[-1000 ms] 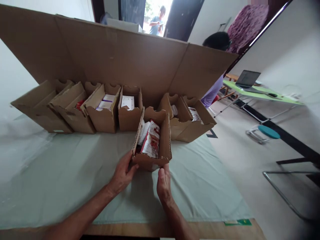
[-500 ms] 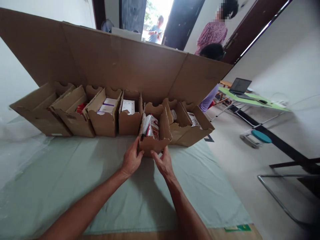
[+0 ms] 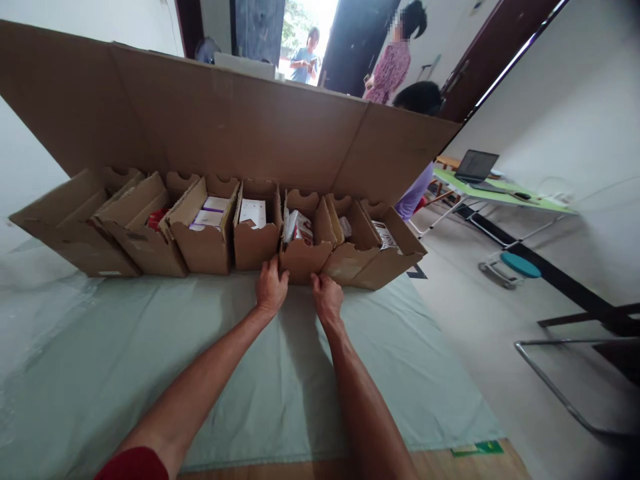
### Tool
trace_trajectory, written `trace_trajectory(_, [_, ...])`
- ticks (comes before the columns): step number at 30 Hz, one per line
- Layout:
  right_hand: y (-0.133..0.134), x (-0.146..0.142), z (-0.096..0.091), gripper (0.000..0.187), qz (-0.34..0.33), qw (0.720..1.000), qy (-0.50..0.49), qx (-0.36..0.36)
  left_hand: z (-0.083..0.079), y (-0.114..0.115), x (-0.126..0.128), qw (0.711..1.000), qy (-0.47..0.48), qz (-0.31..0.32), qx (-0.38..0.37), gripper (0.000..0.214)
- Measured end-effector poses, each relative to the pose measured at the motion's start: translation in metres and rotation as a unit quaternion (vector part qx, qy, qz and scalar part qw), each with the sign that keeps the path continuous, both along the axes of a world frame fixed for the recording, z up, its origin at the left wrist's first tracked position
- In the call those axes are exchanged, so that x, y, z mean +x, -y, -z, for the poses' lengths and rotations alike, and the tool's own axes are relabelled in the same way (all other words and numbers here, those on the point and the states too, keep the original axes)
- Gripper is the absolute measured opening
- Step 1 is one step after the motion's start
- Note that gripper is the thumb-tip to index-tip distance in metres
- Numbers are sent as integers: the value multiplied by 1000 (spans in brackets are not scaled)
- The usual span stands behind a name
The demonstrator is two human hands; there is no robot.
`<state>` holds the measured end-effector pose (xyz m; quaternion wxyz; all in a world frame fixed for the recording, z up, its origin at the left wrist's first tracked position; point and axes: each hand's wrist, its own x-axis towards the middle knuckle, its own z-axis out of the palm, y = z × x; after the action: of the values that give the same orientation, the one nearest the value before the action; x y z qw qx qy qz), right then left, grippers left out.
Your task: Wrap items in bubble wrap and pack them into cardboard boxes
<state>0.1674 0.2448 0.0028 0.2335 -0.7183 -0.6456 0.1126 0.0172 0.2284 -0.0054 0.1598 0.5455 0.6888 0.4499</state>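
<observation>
A row of open-topped cardboard boxes stands on the pale green cloth (image 3: pixel 240 393). The box in front of me (image 3: pixel 306 260) has scalloped edges and holds a red-and-white packet (image 3: pixel 303 229) beside a clear-wrapped item. My left hand (image 3: pixel 271 288) is closed at its lower left front corner, thumb against the front. At the lower right front corner, my right hand (image 3: pixel 327 298) is closed with curled fingers and touches the cardboard. To the left, a neighbouring box (image 3: pixel 256 248) contains a white carton (image 3: pixel 253 213). Fingertips of both hands are partly hidden.
Behind the row rises a tall cardboard panel (image 3: pixel 240 127). Clear plastic wrap (image 3: pixel 35 300) lies at the left. On the right are a green table (image 3: pixel 530 200) with a laptop (image 3: pixel 477 168), a blue-topped stool (image 3: pixel 520 265) and a metal-framed chair (image 3: pixel 545 380). Several people are beyond the panel.
The box between my hands has moved back, away from me, into line with the others. My hands moved forward with it. Beyond the panel, the person in pink shifted left.
</observation>
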Motion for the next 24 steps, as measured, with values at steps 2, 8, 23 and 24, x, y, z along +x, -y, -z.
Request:
trace_trajectory(2, [-1, -1, 4, 40, -10, 1000, -14, 2, 0, -4, 1, 1000, 2, 1, 0, 48])
trace_trajectory(8, [13, 5, 7, 40, -66, 995, -73, 5, 1, 6, -5, 1000, 9, 14, 4, 47])
trace_trajectory(23, [68, 6, 44, 35, -167, 977, -129, 21, -118, -19, -88, 962, -267, 44, -22, 38])
trace_trajectory(24, [67, 7, 45, 36, -167, 977, -129, 22, -122, -19, -88, 955, -289, 49, -46, 35])
